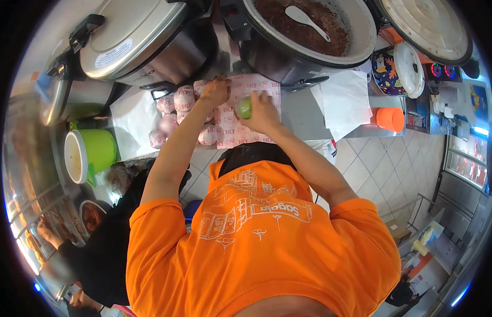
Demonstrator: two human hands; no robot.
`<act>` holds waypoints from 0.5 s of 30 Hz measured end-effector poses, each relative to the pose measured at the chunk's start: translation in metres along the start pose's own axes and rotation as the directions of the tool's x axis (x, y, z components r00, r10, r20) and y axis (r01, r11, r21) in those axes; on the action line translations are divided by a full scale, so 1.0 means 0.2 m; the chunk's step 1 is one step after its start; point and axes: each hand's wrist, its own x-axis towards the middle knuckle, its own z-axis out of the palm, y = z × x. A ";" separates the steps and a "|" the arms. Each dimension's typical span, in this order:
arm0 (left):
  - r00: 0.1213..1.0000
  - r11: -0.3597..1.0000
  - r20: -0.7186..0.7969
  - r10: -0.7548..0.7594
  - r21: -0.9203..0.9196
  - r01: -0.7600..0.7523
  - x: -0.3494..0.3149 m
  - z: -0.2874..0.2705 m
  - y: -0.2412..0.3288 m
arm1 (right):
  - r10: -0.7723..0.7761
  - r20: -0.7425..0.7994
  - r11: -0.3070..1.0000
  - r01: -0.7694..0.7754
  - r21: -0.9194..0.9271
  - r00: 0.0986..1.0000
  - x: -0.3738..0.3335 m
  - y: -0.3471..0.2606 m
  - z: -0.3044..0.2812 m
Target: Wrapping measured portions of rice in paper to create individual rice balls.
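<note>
Printed pink-and-white wrapping paper (231, 130) lies on the counter in front of me. At its far left part rests my left hand (216, 91), fingers loosely bent and apart, touching the sheet. My right hand (264, 115) is closed around a small green cup-like mould (244, 108) over the paper's middle. Its opening and contents are hidden, and the fingers are slightly blurred. Several rounded parcels (184, 99) in the same printed paper are grouped left of the sheet, partly behind my left forearm.
Behind the paper, an open rice cooker (245, 50) holds brownish rice with a white rice paddle (308, 22). A lidded cooker (135, 42) stands left. White sheets (341, 100) and an orange cup (390, 119) lie right. A green bucket (98, 150) and a black-clad person (111, 259) are at left.
</note>
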 end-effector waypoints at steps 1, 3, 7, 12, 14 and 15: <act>0.997 0.998 -0.054 -0.056 -0.040 0.054 0.01 0.02 -0.02 | 0.039 -0.062 0.997 -0.034 0.075 0.997 -0.02 0.06 -0.05; 0.998 0.997 -0.008 -0.069 0.045 0.070 0.04 0.00 0.04 | 0.101 -0.151 0.995 -0.100 0.017 0.983 -0.07 0.36 -0.07; 0.990 0.977 0.017 -0.141 0.165 0.136 0.05 0.00 0.14 | 0.209 -0.296 0.970 -0.236 -0.057 0.932 -0.18 0.70 -0.19; 0.996 0.958 -0.092 -0.001 0.286 0.028 -0.03 0.16 0.10 | -0.023 -0.458 0.999 0.032 0.012 0.889 -0.40 0.87 -0.15; 0.996 0.968 -0.089 -0.013 0.250 0.035 -0.03 0.12 0.13 | -0.188 -0.296 0.975 0.214 0.056 0.937 -0.49 0.86 -0.10; 0.996 0.982 -0.073 -0.042 0.182 0.055 -0.03 0.10 0.14 | -0.186 -0.299 0.976 0.212 0.055 0.936 -0.52 0.86 -0.11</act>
